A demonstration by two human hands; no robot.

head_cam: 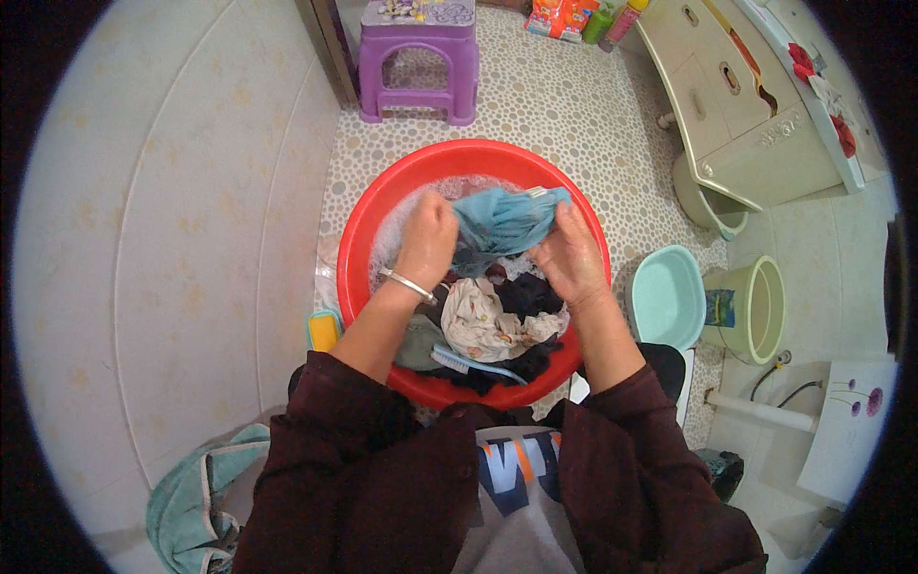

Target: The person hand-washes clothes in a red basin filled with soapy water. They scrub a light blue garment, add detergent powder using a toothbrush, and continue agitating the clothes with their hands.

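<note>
A wet blue garment [505, 219] is stretched between my hands above a red plastic basin [437, 154]. My left hand [428, 240] is closed in a fist on the garment's left end; a bangle circles that wrist. My right hand [571, 255] grips the other end between thumb and fingers, near a white-striped edge. Below lie soapy water [391, 237], a white patterned cloth [477, 319], dark clothes [531, 294] and a grey-green cloth [417, 344]. A light-blue scrub brush [473, 362] rests on the clothes at the near side.
A purple plastic stool [419, 64] stands beyond the basin. To the right are a pale-green tub [667, 298], a bucket [767, 308] and a cabinet [717, 86]. A yellow soap bar [324, 333] sits in a dish by the left wall. Bottles [599, 25] stand at the back.
</note>
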